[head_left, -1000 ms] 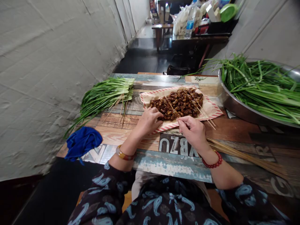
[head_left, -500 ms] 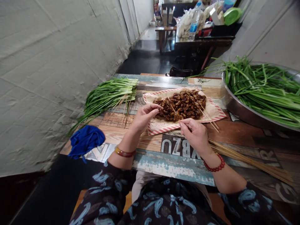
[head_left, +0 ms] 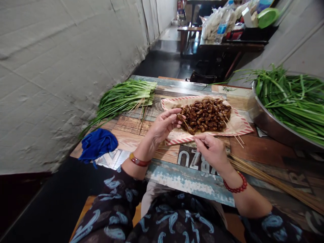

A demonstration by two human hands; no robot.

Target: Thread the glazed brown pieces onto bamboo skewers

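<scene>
A heap of glossy dark-brown pieces that look like silkworm pupae (head_left: 207, 113) lies on a sheet of paper with red-striped edges (head_left: 174, 136). My left hand (head_left: 167, 125) is at the heap's left side, its thumb and fingers closed on one pupa (head_left: 179, 117). My right hand (head_left: 211, 148) pinches the near end of a thin wooden skewer (head_left: 185, 123), its tip pointing toward my left fingers. Another pupa (head_left: 190, 130) sits on that skewer close to my right fingertips. A pair of skewers (head_left: 235, 135) rests across the right edge of the paper.
Green chives (head_left: 124, 96) lie bundled at the left, with several thin sticks beside them. A blue cloth (head_left: 99, 145) is at the near-left corner. Long skewers (head_left: 268, 179) lie at the right, below a metal basin (head_left: 263, 114) of greens. Another table (head_left: 243, 45) stands behind.
My left hand has moved closer to the skewer and now pinches a pupa by its tip. My right hand stays nearly in place. The whole view has shifted slightly.
</scene>
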